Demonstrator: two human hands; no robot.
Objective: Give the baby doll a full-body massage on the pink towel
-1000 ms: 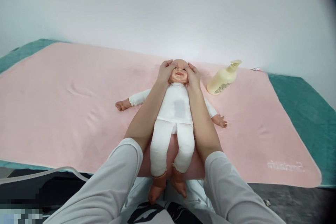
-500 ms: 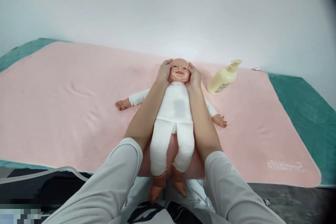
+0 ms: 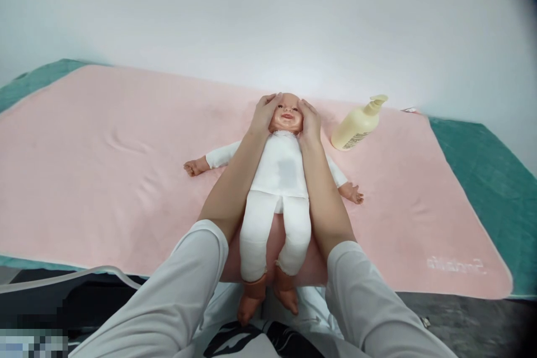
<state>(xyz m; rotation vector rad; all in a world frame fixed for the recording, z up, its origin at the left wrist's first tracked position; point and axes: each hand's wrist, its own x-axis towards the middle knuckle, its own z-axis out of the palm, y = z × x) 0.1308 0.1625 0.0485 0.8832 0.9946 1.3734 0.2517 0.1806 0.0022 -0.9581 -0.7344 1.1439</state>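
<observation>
A baby doll (image 3: 277,163) in a white top and white trousers lies on its back, arms spread, its feet toward me. Against one side of its head rests my left hand (image 3: 265,113), fingers stretched along the temple and over the edge of the forehead. My right hand (image 3: 309,117) lies against the opposite temple in the same way, fingers extended. Both hands touch the head without closing round it; the doll's ears are hidden behind them. Right of the head stands a pale yellow pump bottle (image 3: 356,127), apart from my right hand.
Beneath the doll is a pink mat (image 3: 104,179) over a green cover (image 3: 486,168). A white wall (image 3: 268,17) rises directly behind. A pale cable (image 3: 75,277) runs along the near left edge. The doll's feet overhang the front edge.
The fingertips of both hands have moved inward a little, from the temples toward the middle of the doll's forehead. The doll and the pump bottle have stayed put.
</observation>
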